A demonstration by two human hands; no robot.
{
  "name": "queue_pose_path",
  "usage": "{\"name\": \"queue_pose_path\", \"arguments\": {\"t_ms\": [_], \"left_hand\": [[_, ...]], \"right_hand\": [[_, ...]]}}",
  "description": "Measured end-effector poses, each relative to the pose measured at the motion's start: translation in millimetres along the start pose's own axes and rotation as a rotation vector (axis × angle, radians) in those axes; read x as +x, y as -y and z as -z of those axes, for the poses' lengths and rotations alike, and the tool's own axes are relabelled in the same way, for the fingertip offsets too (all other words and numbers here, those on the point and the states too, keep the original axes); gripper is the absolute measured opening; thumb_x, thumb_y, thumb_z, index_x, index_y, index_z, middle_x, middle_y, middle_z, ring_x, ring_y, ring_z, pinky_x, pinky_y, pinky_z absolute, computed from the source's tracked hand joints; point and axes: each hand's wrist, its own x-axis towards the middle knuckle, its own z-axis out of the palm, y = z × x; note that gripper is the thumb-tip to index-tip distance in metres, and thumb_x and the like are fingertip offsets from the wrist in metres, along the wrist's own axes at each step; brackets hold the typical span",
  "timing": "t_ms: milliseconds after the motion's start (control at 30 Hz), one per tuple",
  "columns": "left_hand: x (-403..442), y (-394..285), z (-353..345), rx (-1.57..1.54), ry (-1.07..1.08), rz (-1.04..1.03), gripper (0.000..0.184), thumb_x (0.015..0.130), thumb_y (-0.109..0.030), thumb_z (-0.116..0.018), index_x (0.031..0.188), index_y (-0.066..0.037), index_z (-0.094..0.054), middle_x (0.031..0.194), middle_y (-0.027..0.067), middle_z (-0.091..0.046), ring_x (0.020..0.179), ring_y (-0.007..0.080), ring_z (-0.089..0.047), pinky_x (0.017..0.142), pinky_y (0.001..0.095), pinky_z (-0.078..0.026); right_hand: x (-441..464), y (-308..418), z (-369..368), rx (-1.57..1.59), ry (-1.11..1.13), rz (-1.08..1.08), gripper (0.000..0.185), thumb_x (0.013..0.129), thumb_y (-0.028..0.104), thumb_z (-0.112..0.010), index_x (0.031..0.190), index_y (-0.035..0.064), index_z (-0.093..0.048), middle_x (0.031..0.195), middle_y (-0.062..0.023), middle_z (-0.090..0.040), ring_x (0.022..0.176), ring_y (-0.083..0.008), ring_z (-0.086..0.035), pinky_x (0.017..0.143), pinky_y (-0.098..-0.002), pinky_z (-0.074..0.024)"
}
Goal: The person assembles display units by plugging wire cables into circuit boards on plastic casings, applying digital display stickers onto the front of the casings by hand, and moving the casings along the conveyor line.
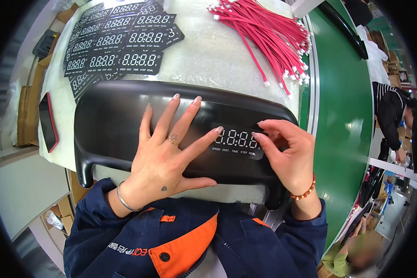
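A long, glossy black plastic housing (111, 120) lies across the work surface in front of me. On its right part sits a black display label (235, 139) with white digits and small words such as SPEED and TIME. My left hand (164, 150) is spread flat on the housing, fingers apart, its index fingertip at the label's left end. At the label's right end, my right hand (287, 148) is closed, thumb and index finger close together on the label's edge. Its other fingers are curled and partly hidden.
Many similar labels (141, 62) lie in overlapping rows at the back left. A heap of red cables (268, 39) with white connectors is at the back right. A phone (47, 121) rests at the left edge. Beyond a green surface (340, 120), other people (389, 113) are at the right.
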Motion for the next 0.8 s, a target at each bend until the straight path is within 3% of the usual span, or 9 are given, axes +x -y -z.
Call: {"name": "queue_pose_path", "arguments": {"t_ms": [100, 367, 667, 767, 800], "left_hand": [[0, 0, 0, 0.006, 0.004, 0.004, 0.082, 0.062, -0.067, -0.075, 0.134, -0.028, -0.062, 0.156, 0.0179, -0.034, 0.143, 0.0434, -0.028, 0.113, 0.0630, -0.018], [0, 2, -1, 0.010, 0.000, -0.002, 0.083, 0.062, -0.068, -0.073, 0.134, -0.029, -0.061, 0.156, 0.0181, -0.034, 0.144, 0.0430, -0.028, 0.114, 0.0616, -0.017], [-1, 2, -1, 0.010, 0.004, -0.008, 0.084, 0.062, -0.068, -0.073, 0.136, -0.029, -0.060, 0.157, 0.0179, -0.032, 0.144, 0.0426, -0.026, 0.115, 0.0606, -0.015], [-1, 3, -1, -0.009, -0.005, -0.010, 0.083, 0.062, -0.064, -0.076, 0.136, -0.031, -0.057, 0.156, 0.0158, -0.032, 0.141, 0.0425, -0.031, 0.109, 0.0668, -0.024], [-1, 3, -1, -0.013, -0.007, -0.014, 0.083, 0.062, -0.064, -0.076, 0.136, -0.031, -0.057, 0.156, 0.0158, -0.032, 0.141, 0.0425, -0.031, 0.109, 0.0668, -0.024]], "right_hand": [[-3, 5, -5, -0.261, -0.090, 0.124, 0.014, 0.082, -0.003, -0.074, 0.095, -0.0005, -0.068, 0.076, -0.0068, -0.065, 0.061, -0.0125, -0.063, 0.055, -0.0250, -0.0488], [-3, 17, -10, -0.601, -0.125, 0.301, 0.016, 0.077, 0.001, -0.076, 0.089, 0.0038, -0.065, 0.076, -0.0087, -0.063, 0.061, -0.0248, -0.062, 0.053, -0.0325, -0.0461], [1, 17, 1, -0.626, -0.087, 0.235, 0.019, 0.075, 0.003, -0.077, 0.091, 0.0052, -0.065, 0.072, -0.0054, -0.063, 0.070, -0.0228, -0.061, 0.060, -0.0357, -0.0467], [-1, 15, 21, -0.667, -0.026, -0.205, 0.029, 0.074, 0.010, -0.079, 0.100, 0.0051, -0.066, 0.087, -0.0069, -0.067, 0.086, -0.0231, -0.061, 0.072, -0.0362, -0.0481], [1, 10, 20, -0.672, -0.029, -0.207, 0.029, 0.074, 0.010, -0.079, 0.100, 0.0051, -0.066, 0.087, -0.0069, -0.067, 0.086, -0.0231, -0.061, 0.072, -0.0362, -0.0481]]}}
